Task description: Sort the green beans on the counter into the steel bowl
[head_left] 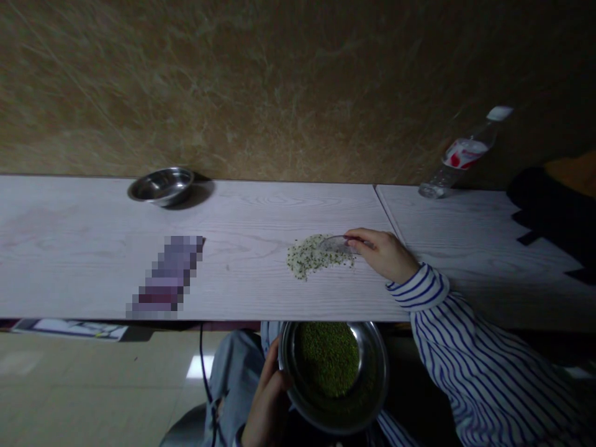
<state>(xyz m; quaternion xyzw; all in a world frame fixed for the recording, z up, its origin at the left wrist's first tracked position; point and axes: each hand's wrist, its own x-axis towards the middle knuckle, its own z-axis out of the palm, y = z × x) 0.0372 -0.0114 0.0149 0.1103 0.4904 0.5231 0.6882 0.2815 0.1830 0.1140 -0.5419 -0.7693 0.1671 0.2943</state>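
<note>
Between the fingers and thumb of my right hand (384,253) is a thin see-through plastic piece (331,243) with a rounded end; its exact kind is hard to tell. Its end rests over a spread heap of white grains mixed with green beans (308,257) on the table. Below the table's front edge, my left hand (270,391) grips the left rim of a steel bowl (372,397), thumb and fingers closed on it. Small green beans, like mung beans (328,357), cover the bowl's bottom. The bowl sits above my lap, slightly tilted.
A second, smaller steel bowl (162,187) stands at the back left of the pale wooden table (251,292). A pixelated flat object (167,273) lies at the left. A plastic bottle (459,155) with a white cap stands near the wall, and dark cloth (549,211) lies far right.
</note>
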